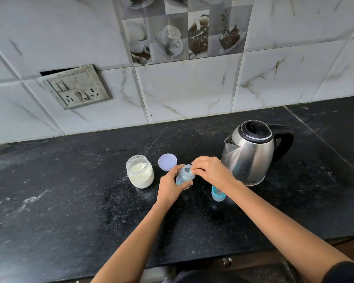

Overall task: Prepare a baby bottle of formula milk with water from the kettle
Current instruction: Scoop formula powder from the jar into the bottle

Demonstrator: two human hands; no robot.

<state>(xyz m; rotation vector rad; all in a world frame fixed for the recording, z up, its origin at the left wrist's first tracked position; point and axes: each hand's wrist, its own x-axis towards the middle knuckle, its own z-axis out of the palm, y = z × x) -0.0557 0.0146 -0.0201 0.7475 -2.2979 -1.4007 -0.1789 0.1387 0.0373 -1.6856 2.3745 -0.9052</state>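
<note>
Head view shows the baby bottle (pixel 184 177) standing about upright on the black counter (pixel 70 201), between the open formula jar (pixel 140 173) on its left and the steel kettle (pixel 249 154) on its right, with the jar's purple lid (pixel 167 161) lying just beyond it and a blue teat cap (pixel 217 194) set down near the right wrist. The step in hand looks like dosing powder into the bottle. To do it well, the person should hold the bottle firm and level, bring the small teal scoop (pixel 189 171) fully over the mouth before tipping it, and tap it lightly so that no powder falls on the rim or the counter. The left hand (pixel 170 188) reaches in from the near side and grips the bottle's body, thumb on the near wall and fingers curled round the far side. The right hand (pixel 211 170) comes over from the right, wrist raised, its thumb and fingertips pressed together in a pinch on the scoop just above the opening. Whether the scoop holds any powder cannot be told.
</note>
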